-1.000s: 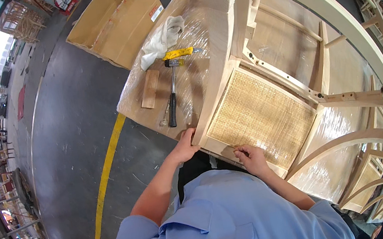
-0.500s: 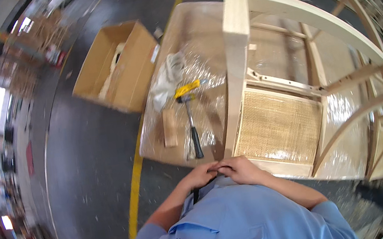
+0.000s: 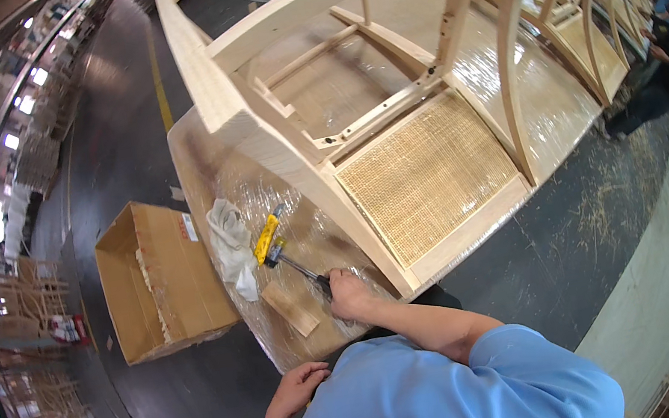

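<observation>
My right hand (image 3: 352, 295) is closed around the black grip of a hammer (image 3: 303, 272), which lies on the plastic-wrapped table. Beside the hammer's head rests a yellow utility knife (image 3: 268, 238). A flat wooden block (image 3: 290, 308) lies left of the handle, and a crumpled white cloth (image 3: 231, 249) is just beyond it. My left hand (image 3: 300, 384) is close to my body at the table's near edge, fingers loosely extended, holding nothing visible. In front of me a pale wooden chair frame (image 3: 277, 144) with a woven cane panel (image 3: 425, 176) lies on the table.
An open cardboard box (image 3: 181, 284) stands on the floor left of the table (image 3: 198, 164). More chair frames (image 3: 578, 43) are at the far right, where a person in dark clothes (image 3: 667, 64) is. Wood shavings (image 3: 612, 211) litter the floor on the right.
My hands were together at my waist and have parted. The right one has reached forward and taken hold of the hammer's grip; the left has moved left. The view has turned rightward.
</observation>
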Demonstrator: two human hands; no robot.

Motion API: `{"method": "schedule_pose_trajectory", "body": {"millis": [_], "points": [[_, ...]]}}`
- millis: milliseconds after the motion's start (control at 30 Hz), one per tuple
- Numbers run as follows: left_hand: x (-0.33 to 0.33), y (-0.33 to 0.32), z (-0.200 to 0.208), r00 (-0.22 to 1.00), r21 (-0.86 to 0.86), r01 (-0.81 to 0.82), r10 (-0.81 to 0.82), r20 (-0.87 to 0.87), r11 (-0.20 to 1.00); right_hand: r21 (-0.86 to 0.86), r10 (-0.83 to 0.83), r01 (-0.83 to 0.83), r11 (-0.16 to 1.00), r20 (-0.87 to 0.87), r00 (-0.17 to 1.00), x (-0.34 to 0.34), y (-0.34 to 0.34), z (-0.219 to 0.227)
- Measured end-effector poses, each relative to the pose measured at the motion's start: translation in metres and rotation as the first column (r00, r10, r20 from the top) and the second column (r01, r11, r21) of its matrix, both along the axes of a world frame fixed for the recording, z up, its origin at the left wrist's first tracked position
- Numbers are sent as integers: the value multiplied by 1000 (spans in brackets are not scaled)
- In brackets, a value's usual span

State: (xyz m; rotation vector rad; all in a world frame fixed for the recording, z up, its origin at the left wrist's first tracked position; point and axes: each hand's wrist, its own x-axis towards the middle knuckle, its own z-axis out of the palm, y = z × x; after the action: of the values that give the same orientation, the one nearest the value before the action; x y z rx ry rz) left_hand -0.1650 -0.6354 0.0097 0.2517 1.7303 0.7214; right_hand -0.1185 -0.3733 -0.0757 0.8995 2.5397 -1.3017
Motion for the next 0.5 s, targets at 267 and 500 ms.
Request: {"method": "schedule_pose_trajectory", "body": {"millis": [267,500], "points": [[-37,33,-31,972,61,235,-234,-20,970,-155,14,-62,986,-295,955,57,1,30],[-63,125,-98,946,123,195,-154,-284,973,-269,-140,-19,963,-559,817,164,15,57]]}}
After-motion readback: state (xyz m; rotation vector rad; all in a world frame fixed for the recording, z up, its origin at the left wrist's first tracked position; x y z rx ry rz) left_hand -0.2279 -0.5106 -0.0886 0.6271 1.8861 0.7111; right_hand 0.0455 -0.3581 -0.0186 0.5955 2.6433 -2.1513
